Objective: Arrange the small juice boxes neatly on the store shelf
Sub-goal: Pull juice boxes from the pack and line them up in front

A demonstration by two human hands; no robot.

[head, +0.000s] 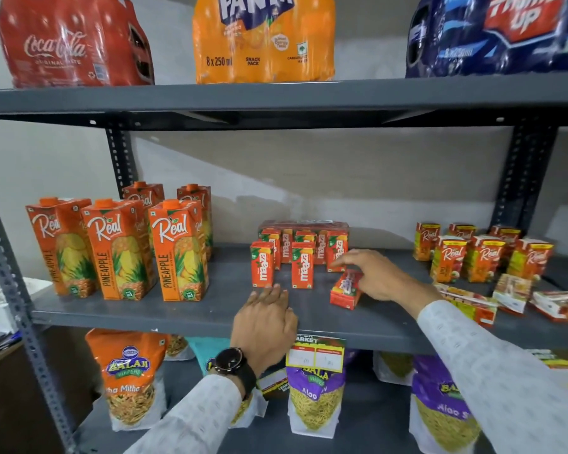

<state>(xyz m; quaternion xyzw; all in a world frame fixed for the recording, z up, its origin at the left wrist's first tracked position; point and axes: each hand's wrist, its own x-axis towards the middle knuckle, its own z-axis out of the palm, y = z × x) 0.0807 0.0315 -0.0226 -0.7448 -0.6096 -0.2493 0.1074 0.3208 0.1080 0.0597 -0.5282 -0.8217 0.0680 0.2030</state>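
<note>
- My right hand (379, 278) reached over the grey middle shelf (184, 309), its fingers loosely spread around a tilted Maaza box (345, 290) that leaned on one edge; whether I truly gripped it or only touched it, I could not tell.
- My left hand (264, 319) lay flat and open on the shelf's front edge, palm down, holding nothing, with a dark watch (229, 360) on the wrist.
- Just behind my left fingertips two small Maaza boxes (263, 268) stood upright in a front row, and more of them stood in a tight cluster (304, 239) behind, some still in clear wrap.
- To the left, well apart, tall Real pineapple cartons (122, 247) stood in two rows.
- To the right, small Real juice boxes (482, 257) stood upright, and in front of them several fallen boxes (512, 291) lay on their sides, close by my right sleeve (492, 365).
- A price tag (315, 353) hung from the shelf edge beside my left hand.
- Above were shrink-wrapped packs of Coca-Cola (69, 44), Fanta (263, 40) and Thums Up (499, 34).
- Below, Balaji snack bags (128, 378) filled the lower shelf.
</note>
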